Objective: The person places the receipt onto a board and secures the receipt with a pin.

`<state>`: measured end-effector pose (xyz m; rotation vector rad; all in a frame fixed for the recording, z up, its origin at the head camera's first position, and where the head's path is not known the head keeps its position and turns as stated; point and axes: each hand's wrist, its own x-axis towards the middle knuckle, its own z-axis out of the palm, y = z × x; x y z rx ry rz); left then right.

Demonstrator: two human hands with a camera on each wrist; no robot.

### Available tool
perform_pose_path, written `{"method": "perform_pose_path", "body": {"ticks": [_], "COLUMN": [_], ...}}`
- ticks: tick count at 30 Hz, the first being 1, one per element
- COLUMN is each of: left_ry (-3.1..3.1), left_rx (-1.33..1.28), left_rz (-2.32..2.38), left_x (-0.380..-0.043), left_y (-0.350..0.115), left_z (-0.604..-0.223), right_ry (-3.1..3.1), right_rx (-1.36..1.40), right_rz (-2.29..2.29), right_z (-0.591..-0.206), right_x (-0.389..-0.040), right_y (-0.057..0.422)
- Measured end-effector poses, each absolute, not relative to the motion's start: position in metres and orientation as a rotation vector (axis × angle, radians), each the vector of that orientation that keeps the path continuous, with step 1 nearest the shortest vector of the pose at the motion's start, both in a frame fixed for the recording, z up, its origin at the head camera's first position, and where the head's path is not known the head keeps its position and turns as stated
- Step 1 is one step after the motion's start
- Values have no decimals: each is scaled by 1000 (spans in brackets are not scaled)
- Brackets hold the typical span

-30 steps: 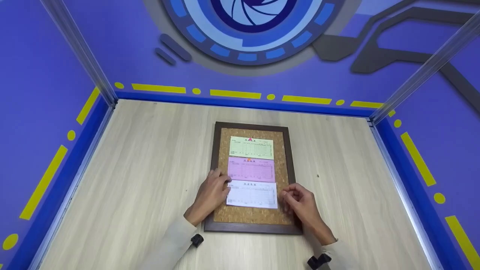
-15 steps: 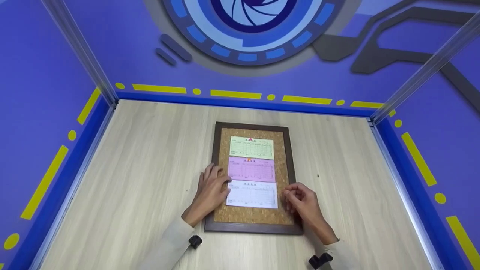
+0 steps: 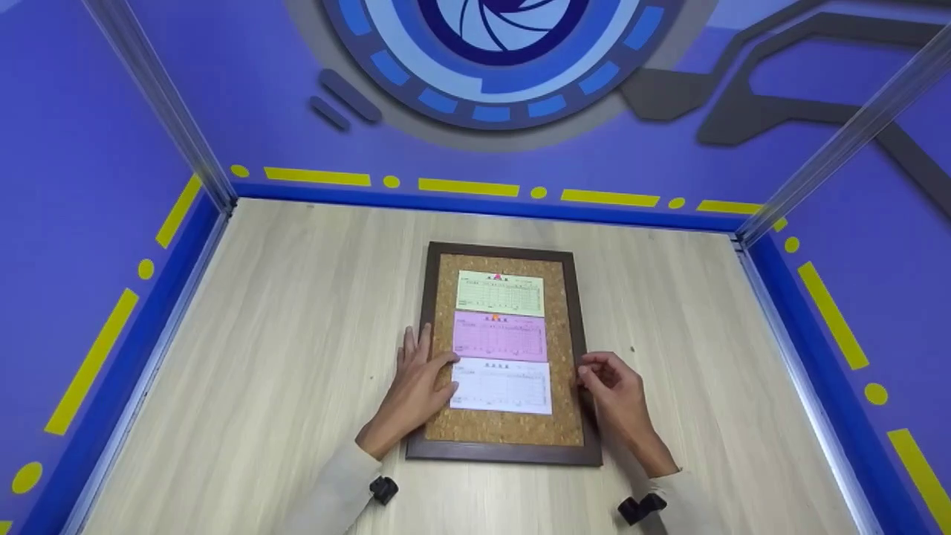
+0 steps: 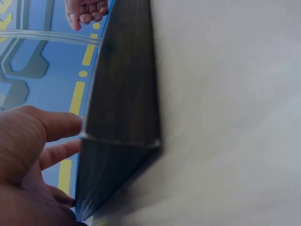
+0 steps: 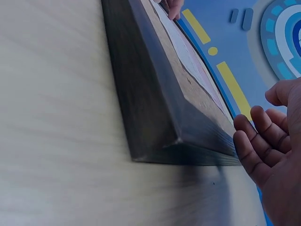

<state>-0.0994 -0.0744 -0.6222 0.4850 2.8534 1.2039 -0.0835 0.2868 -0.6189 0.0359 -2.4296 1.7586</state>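
A cork board [image 3: 505, 432] in a dark brown frame lies flat on the table. Three printed paper slips run down it: green [image 3: 501, 294] at the top, purple [image 3: 499, 338] in the middle, white [image 3: 501, 386] at the bottom. A pink pin [image 3: 497, 277] marks the green slip's top and an orange pin [image 3: 495, 317] the purple one's. My left hand [image 3: 413, 388] rests at the frame's left side, thumb and index finger at the white slip's left edge. Over the frame's right side is my right hand [image 3: 618, 395], fingers loosely bent; the right wrist view shows nothing held.
The wood-grain table [image 3: 297, 334] is bounded by blue-purple panels [image 3: 475, 167] at the back and both sides. Metal posts [image 3: 174, 104] stand in the back corners. A tiny dark speck [image 3: 632, 348] lies right of the board.
My right hand has drawn off the cork to the right, over the frame. The left hand's farther fingers have spread away from its index finger. The slips stay in place.
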Motion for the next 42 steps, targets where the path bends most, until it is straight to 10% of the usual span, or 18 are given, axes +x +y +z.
{"method": "perform_pose_path", "body": {"ticks": [19, 42], "left_ry": [2866, 2866], "left_rx": [478, 578], "left_rz": [1238, 1170], "left_x": [-89, -86], "left_y": [-78, -83], "left_z": [-634, -643], "right_ry": [-2269, -2586], "right_rx": [37, -52], "right_rz": [1629, 1391], "right_z": [-589, -640], "right_x": [-98, -130], "right_y": [304, 382]}}
